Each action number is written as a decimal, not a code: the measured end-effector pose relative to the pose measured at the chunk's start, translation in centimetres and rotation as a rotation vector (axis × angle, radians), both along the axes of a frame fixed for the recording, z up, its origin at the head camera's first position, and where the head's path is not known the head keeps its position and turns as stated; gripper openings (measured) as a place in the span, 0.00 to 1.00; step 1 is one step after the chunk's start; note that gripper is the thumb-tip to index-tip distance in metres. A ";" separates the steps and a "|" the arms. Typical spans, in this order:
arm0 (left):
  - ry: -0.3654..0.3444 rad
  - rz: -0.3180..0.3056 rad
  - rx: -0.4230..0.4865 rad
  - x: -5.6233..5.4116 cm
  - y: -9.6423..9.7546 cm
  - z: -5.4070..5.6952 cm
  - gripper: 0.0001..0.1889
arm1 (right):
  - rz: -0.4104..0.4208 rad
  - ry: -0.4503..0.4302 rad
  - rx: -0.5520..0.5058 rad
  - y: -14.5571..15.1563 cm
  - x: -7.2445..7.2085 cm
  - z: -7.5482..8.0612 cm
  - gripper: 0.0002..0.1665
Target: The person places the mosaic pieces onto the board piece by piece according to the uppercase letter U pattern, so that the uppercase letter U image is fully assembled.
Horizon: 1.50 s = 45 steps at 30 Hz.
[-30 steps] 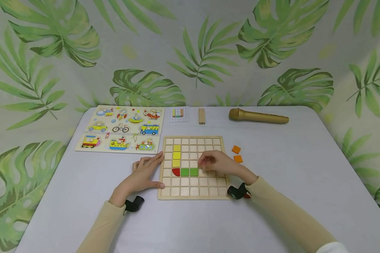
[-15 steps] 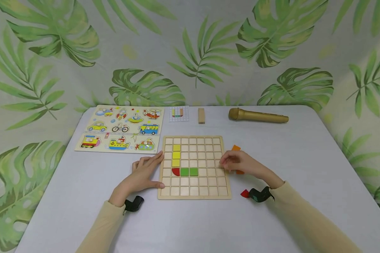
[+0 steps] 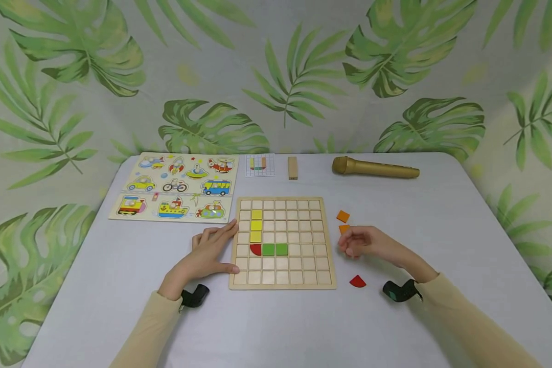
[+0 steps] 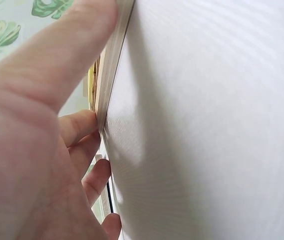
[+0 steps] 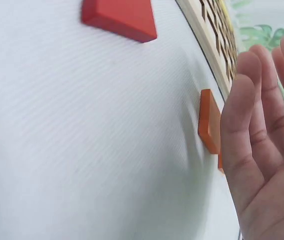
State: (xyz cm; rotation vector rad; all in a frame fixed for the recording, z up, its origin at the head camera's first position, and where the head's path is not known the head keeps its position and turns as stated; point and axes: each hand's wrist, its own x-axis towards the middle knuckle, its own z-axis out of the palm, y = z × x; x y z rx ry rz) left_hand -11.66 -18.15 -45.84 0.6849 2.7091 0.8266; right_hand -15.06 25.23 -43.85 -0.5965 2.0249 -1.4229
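Observation:
A wooden grid board (image 3: 303, 278) lies mid-table. Set in its cells are a column of three yellow tiles (image 3: 256, 225), a red quarter-circle (image 3: 256, 250) at its foot and two green tiles (image 3: 274, 250) beside that. My left hand (image 3: 209, 254) rests spread at the board's left edge, thumb and fingertips against the frame. To the right of the board, my right hand (image 3: 372, 245) hovers with loosely bent fingers and nothing between them. It partly covers one orange tile (image 3: 344, 228); another orange tile (image 3: 342, 216) shows behind. Closer to me lies a second red quarter-circle (image 3: 358, 281).
A vehicle peg puzzle (image 3: 177, 189) lies back left. Along the back are a printed pattern card (image 3: 259, 166), a small wooden block (image 3: 293, 168) and a gold microphone (image 3: 375, 168). A leaf-print cloth (image 3: 303, 76) hangs behind the table.
My right hand has moved right, from over the board beside the green tiles to the table past its right edge. The loose red quarter-circle is now uncovered. My left hand stays put.

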 end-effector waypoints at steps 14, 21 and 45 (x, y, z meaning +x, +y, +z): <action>-0.005 0.005 0.001 0.2 0.1 0.3 0.54 | 0.114 0.120 0.131 0.9 1.6 -0.4 0.10; 0.001 -0.001 -0.002 0.2 0.1 0.3 0.54 | 0.121 0.160 0.169 1.1 2.6 -0.4 0.12; 0.009 -0.009 -0.012 0.0 0.0 0.0 0.54 | 0.206 0.381 0.256 0.4 3.9 -0.3 0.21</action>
